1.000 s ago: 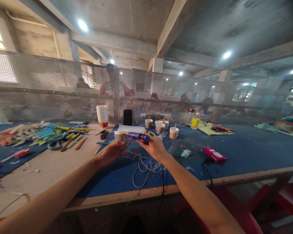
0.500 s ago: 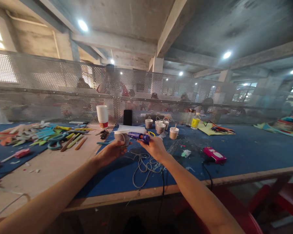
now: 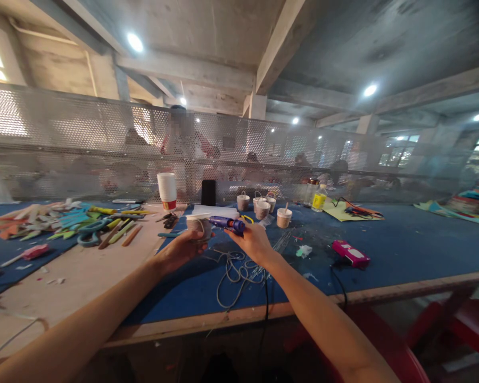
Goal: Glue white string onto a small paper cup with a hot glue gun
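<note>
My left hand [image 3: 182, 250] is closed round a paper cup [image 3: 197, 227] with cord wrapped about its side and a white rim on top. In my right hand [image 3: 253, 242] is a purple glue gun [image 3: 225, 222], its nozzle pointing left at the cup's side, close below the rim. Whether the tip touches the cup I cannot tell. A loose grey cord [image 3: 227, 287] lies in loops on the blue table covering below both hands. Behind the right hand stand several cord-wrapped cups [image 3: 262, 209] with small handles.
A stack of white paper cups [image 3: 166, 189] stands at the back left, beside a black phone [image 3: 208, 192]. Scissors [image 3: 91, 231] and many coloured strips [image 3: 35, 215] lie left. Rightward are a yellow-labelled bottle [image 3: 320, 198] and a magenta device [image 3: 351, 254]. A perforated metal screen [image 3: 231, 149] borders the back.
Both hands keep nearly the same place with the cup and glue gun. Behind the screen, a person has shifted slightly.
</note>
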Motion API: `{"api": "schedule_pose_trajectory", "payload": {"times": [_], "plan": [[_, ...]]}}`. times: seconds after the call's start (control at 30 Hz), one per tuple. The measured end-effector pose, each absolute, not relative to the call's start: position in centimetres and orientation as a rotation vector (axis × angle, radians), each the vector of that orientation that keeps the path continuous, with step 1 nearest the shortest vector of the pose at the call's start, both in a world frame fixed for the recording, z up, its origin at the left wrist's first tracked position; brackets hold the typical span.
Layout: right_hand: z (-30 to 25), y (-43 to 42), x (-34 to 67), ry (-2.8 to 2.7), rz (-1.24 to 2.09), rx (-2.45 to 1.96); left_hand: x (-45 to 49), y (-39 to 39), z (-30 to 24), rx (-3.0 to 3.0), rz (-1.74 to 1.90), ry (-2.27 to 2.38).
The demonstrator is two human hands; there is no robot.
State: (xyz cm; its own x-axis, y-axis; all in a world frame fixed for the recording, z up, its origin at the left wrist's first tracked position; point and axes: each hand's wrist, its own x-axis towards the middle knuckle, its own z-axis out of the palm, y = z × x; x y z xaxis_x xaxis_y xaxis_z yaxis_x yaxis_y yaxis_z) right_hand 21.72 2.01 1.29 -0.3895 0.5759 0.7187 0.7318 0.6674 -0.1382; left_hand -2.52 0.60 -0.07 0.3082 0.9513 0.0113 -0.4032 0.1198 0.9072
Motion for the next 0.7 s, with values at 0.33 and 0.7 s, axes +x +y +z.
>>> {"api": "schedule_pose_trajectory", "payload": {"times": [0.33, 0.7], "plan": [[0.90, 2.19, 21.57, -2.101, -0.273, -1.006, -2.06, 0.00, 0.55, 0.971, 1.113, 0.741], [1.48, 1.94, 21.85, -2.116, -0.205, -1.028, -2.58, 0.49, -0.06, 0.976, 1.121, 0.718]]}}
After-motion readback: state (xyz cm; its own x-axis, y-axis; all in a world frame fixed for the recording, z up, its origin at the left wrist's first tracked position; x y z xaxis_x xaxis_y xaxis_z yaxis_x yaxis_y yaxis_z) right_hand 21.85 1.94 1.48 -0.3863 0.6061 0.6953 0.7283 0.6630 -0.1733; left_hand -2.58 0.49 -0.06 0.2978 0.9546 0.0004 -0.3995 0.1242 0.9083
